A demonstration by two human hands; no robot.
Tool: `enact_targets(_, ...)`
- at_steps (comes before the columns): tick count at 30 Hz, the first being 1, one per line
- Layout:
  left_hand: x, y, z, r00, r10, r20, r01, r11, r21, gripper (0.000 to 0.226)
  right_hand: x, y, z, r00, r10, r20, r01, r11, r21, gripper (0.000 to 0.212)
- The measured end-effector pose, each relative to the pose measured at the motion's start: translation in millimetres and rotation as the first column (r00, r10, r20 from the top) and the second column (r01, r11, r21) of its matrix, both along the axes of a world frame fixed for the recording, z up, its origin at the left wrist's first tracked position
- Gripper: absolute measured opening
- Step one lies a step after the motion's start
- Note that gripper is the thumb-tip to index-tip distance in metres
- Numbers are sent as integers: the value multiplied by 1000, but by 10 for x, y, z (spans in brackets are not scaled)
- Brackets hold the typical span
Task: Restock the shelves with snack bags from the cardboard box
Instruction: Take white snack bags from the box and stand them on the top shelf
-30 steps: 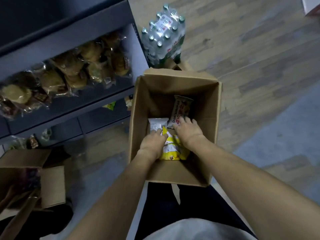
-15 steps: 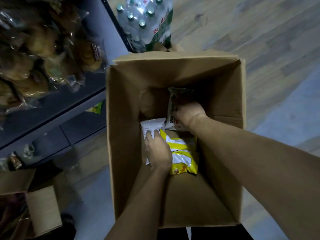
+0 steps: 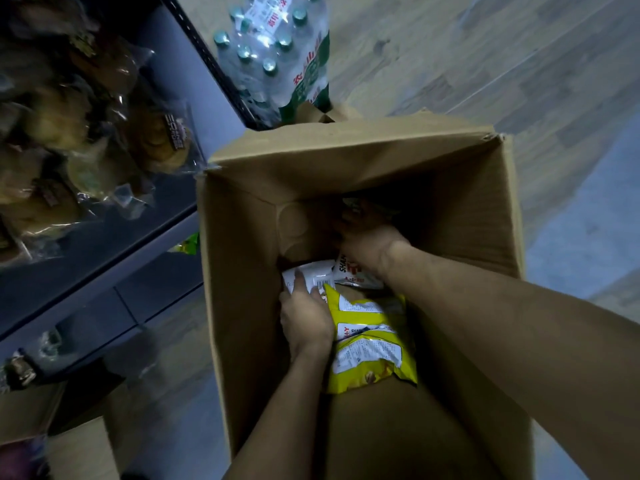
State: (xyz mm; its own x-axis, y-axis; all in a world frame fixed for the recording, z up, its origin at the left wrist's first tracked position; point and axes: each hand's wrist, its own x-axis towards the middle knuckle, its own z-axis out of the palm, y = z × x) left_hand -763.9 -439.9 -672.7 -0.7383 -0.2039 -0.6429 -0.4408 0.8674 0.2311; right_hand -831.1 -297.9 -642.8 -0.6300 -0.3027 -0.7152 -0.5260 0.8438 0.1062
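While both hands reach into box (image 3: 242, 271) — left grip (image 3: 304, 317) pinches white bag (image 3: 313, 273), right grip (image 3: 367, 244) unclear.

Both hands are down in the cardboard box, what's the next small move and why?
Probably lift out: the left hand holds the white snack bag beside the yellow snack bag, and the right hand grips the upright white-and-red packet inside the brown cardboard box.

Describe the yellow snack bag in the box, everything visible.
The yellow snack bag is a glossy, crinkled plastic packet, yellow with white printed panels and small text, sealed as far as can be seen. It lies flat on the bottom of the cardboard box, by the near wall. The left hand rests against its left edge, over a white packet beyond it. The right forearm crosses above its right side.
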Motion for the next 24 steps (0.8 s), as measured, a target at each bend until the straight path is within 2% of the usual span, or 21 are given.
enact_targets(1, -18, -14, 35, 1000, -24, -1, 24, 1000, 5, 51, -3, -19, -10, 999, -14, -35, 15, 1000, 20, 46)
enact_targets(3, -43, -33, 127, 997, -73, -17, 73, 997, 7, 51, -24, -88, 112, 1000, -14, -6, 14, 990, 141, 46)
enact_targets(5, -62, -49, 239, 976, -204, -75, 203, 979, -20, 51, -39, -160, 271, 999, -45, 11, 42, 984, 176, 45)
enact_targets(8, -126, -58, 426, 892, -409, -193, 385, 911, -150, 51, -52, -199, 561, 984, -178, 0, 174, 963, 206, 42)
enact_targets(12, -265, 53, 715, 730, -543, -415, 451, 839, -304, 59, 38, -126, 993, 942, -327, -76, 336, 924, 182, 36)
enact_targets(14, -382, 152, 781, 710, -548, -443, 445, 836, -320, 61, 134, -70, 1059, 880, -469, -77, 475, 871, 127, 31)
enact_targets(17, -524, 304, 653, 780, -500, -376, 424, 865, -270, 61, 337, -36, 1050, 761, -649, -5, 648, 759, 66, 33)
enact_targets(19, -519, 344, 507, 819, -478, -316, 445, 878, -174, 65, 445, -52, 997, 693, -720, 37, 717, 694, 69, 36)
enact_targets(22, -383, 315, 436, 833, -437, -338, 481, 875, 56, 62, 500, -102, 921, 633, -769, 93, 759, 640, 123, 43)
enact_targets(24, -278, 239, 454, 803, -437, -404, 489, 872, 28, 56, 487, -134, 883, 633, -767, 104, 755, 641, 138, 45)
